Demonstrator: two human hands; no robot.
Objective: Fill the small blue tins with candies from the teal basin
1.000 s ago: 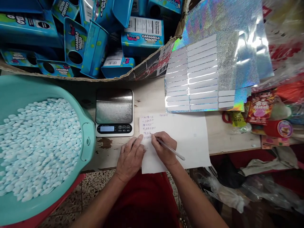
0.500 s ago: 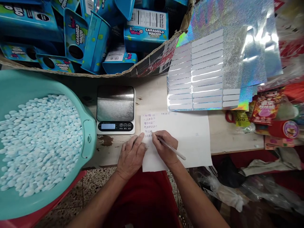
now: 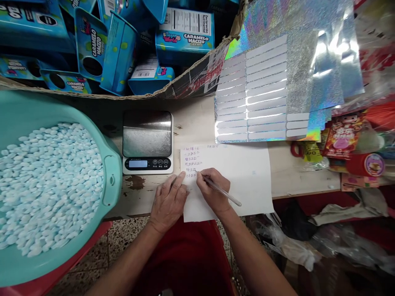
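Observation:
A sheet of white paper [image 3: 234, 185] lies on the table, with several short handwritten lines near its upper left corner. My right hand [image 3: 213, 190] is closed around a pen [image 3: 224, 191], its tip at the written lines. My left hand [image 3: 169, 201] lies flat with fingers stretched out, pressing the paper's left edge and the tabletop. Just beyond the left hand stands a kitchen scale [image 3: 147, 139] with a bare metal plate and a lit display. The pen's tip is hidden by the fingers.
A turquoise basin [image 3: 112, 176] full of pale blue candies stands at left. Behind, a cardboard box [image 3: 197, 78] holds blue candy packages [image 3: 185, 37]. Shiny label sheets [image 3: 265, 90] lie at back right. A red packet [image 3: 343, 137] and plastic bags [image 3: 286, 242] sit farther right.
The whole view has shifted slightly, so things sit a little farther left. My right hand stays at the written lines with the pen, and my left hand keeps its place on the paper.

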